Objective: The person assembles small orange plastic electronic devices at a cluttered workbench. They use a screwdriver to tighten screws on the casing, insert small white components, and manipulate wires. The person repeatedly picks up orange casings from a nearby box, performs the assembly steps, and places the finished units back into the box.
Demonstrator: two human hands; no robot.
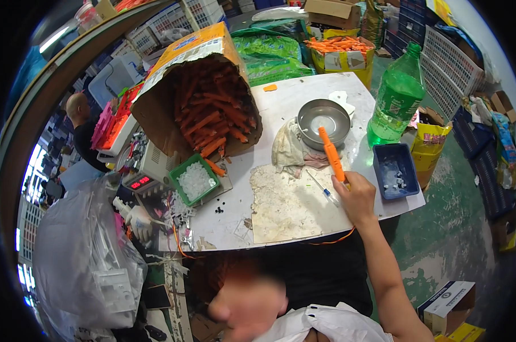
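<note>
Reaching up toward the metal bowl (pixel 343 123), the slim orange piece (pixel 331 153) extends from the right hand (pixel 359 196), its far end over the bowl's near rim; whether it touches the metal cannot be told. It looks like moulded plastic, so I judge it light and stiff, unlikely to bend or break under an ordinary pinch, though its smooth skin could turn slippery if wet. The near end, the one farther from the bowl, seems the sensible place to take hold, leaving the rest of the length free. That is where the right fingers are closed on it, thumb and forefinger pinching, with most of the piece projecting beyond the fingertips toward the bowl. What appears to be the left hand (pixel 249 308) is a blur well apart from the bowl, on its near side below the worktop (pixel 235 225); I cannot tell how its fingers stand. A crumpled cloth (pixel 286 151) lies just beside the bowl on its left, and a thin tool (pixel 328 194) rests nearer the person than the bowl, close to the right fingers.
</note>
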